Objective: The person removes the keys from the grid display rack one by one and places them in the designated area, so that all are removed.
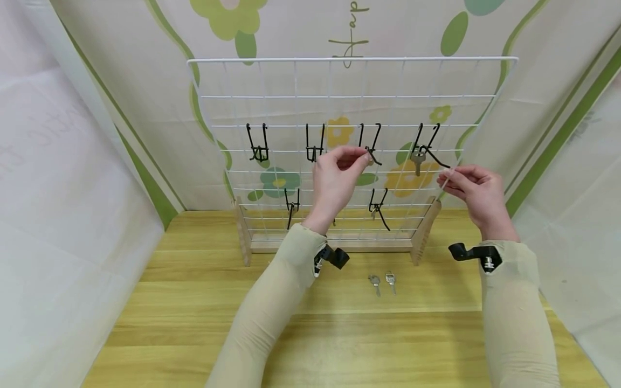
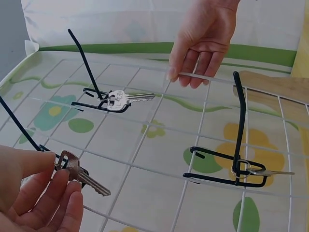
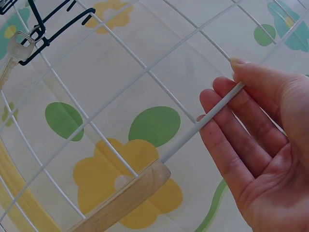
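Note:
My left hand (image 1: 335, 175) is at the upper row of black hooks on a white wire grid rack (image 1: 310, 97). Between its thumb and fingertips it pinches a small key (image 2: 72, 169) by the ring end, right at a black hook (image 1: 371, 145); the blade points away from the hand. At the rack's right side, my right hand (image 1: 477, 196) grips the edge wire (image 3: 217, 108) between thumb and fingers. One key (image 1: 418, 159) hangs on the rightmost upper hook. Another key (image 2: 125, 99) hangs on a lower hook seen in the left wrist view.
Two loose keys (image 1: 375, 283) lie on the wooden table (image 1: 194, 302) in front of the rack. Wooden feet (image 1: 424, 231) hold the rack upright. More hooks (image 1: 259, 148) hang on its left half. A flower-printed cloth (image 1: 121, 54) stands behind and beside it.

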Motion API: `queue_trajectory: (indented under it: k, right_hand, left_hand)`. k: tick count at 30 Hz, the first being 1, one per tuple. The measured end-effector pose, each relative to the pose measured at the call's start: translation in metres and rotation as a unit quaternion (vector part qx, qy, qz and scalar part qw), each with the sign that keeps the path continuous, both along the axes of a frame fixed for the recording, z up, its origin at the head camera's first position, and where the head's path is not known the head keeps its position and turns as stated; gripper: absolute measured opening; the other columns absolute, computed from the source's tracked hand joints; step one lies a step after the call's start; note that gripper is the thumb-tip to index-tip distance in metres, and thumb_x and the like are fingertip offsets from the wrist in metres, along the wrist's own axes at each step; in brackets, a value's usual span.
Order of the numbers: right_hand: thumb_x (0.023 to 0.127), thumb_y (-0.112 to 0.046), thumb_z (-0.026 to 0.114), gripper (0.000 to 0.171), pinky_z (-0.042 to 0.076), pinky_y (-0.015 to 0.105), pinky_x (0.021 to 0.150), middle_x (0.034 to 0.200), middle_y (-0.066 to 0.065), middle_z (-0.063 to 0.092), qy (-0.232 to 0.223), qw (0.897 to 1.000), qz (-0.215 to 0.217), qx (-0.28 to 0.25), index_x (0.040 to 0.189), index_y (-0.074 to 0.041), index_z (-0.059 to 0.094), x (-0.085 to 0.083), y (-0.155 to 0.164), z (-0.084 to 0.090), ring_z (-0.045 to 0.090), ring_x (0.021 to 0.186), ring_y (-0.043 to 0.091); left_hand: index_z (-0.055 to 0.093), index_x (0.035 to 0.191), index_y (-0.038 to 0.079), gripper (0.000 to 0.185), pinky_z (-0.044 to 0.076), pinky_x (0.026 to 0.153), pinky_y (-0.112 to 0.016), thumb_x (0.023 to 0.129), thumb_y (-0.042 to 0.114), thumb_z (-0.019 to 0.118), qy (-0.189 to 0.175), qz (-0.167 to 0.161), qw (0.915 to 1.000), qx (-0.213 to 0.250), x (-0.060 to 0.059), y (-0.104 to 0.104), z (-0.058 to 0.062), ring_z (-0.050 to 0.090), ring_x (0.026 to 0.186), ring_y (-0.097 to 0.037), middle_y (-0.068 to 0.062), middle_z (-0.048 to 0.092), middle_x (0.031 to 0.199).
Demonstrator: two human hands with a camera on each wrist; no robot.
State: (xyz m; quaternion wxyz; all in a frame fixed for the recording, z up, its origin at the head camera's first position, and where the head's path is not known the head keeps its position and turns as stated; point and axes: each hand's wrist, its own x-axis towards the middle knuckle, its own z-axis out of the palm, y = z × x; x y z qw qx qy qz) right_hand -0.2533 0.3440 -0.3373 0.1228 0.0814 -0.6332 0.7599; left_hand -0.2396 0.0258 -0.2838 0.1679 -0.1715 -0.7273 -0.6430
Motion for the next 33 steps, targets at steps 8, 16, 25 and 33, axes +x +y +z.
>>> queue_trajectory:
  k: [8, 16, 25, 33]
  right_hand:
    - [0.092, -0.007, 0.076, 0.025, 0.059, 0.032, 0.08, 0.099, 0.017, 0.075, -0.002, 1.0, 0.0, -0.002, 0.107, 0.012, 0.068, 0.001, -0.001, 0.001, 0.075, 0.088, 0.024]
    - [0.092, -0.006, 0.076, 0.025, 0.058, 0.033, 0.081, 0.099, 0.017, 0.075, -0.002, 1.0, 0.002, -0.007, 0.107, 0.012, 0.068, 0.0, -0.002, 0.002, 0.075, 0.088, 0.024]
    - [0.092, -0.005, 0.075, 0.022, 0.059, 0.032, 0.08, 0.098, 0.017, 0.075, 0.0, 1.0, 0.001, -0.005, 0.106, 0.011, 0.068, 0.0, -0.001, 0.001, 0.075, 0.088, 0.024]
    - [0.092, -0.007, 0.076, 0.025, 0.059, 0.032, 0.08, 0.099, 0.016, 0.075, -0.001, 1.0, 0.0, -0.001, 0.107, 0.011, 0.068, 0.001, -0.002, 0.002, 0.075, 0.088, 0.024]
  left_hand:
    - [0.077, 0.102, 0.009, 0.011, 0.056, 0.077, -0.024, 0.096, 0.018, 0.075, 0.03, -0.006, 0.9995, 0.009, 0.006, -0.002, 0.001, 0.067, 0.084, -0.009, 0.006, 0.072, 0.093]
    - [0.077, 0.104, 0.006, 0.014, 0.057, 0.078, -0.026, 0.095, 0.017, 0.076, 0.044, -0.026, 0.9985, 0.019, 0.016, -0.006, 0.001, 0.067, 0.085, -0.011, 0.003, 0.073, 0.095]
    - [0.077, 0.103, 0.006, 0.013, 0.058, 0.077, -0.027, 0.095, 0.016, 0.076, 0.056, -0.046, 0.9971, 0.024, 0.031, -0.004, 0.003, 0.068, 0.084, -0.01, 0.002, 0.074, 0.095]
    - [0.077, 0.1, 0.005, 0.01, 0.058, 0.076, -0.028, 0.094, 0.013, 0.076, 0.08, -0.065, 0.994, 0.038, 0.044, -0.002, 0.008, 0.068, 0.082, -0.01, 0.001, 0.074, 0.092]
